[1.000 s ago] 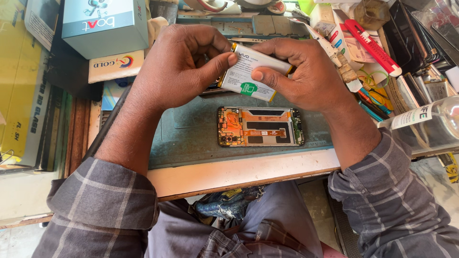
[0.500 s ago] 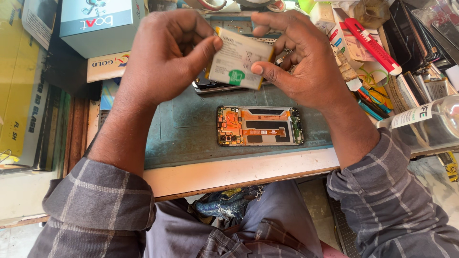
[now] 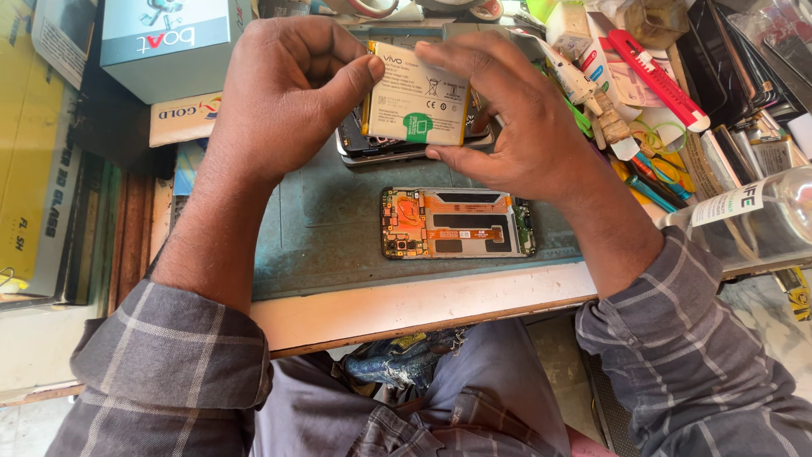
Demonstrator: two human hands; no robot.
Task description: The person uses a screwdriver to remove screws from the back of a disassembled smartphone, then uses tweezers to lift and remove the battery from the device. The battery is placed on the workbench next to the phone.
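White phone battery point(image 3: 416, 95) pinched between left hand point(image 3: 283, 93) and right hand point(image 3: 516, 127), above the table's point(image 3: 406, 305) far edge. Opened phone point(image 3: 458, 223) flat near the front edge.

Boxed carton point(image 3: 165, 46), red utility knife point(image 3: 655, 80), clear bottle point(image 3: 753, 220) (lying sideways), green work mat point(image 3: 321, 228)

both hands, left hand point(image 3: 283, 97) and right hand point(image 3: 516, 127), pinch flat white battery point(image 3: 416, 95) above opened phone point(image 3: 458, 222) on green mat point(image 3: 326, 228).

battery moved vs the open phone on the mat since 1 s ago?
Yes. The battery, pinched between the left hand and right hand, has turned from tilted to squarer and sits slightly higher above the opened phone, which stayed put.
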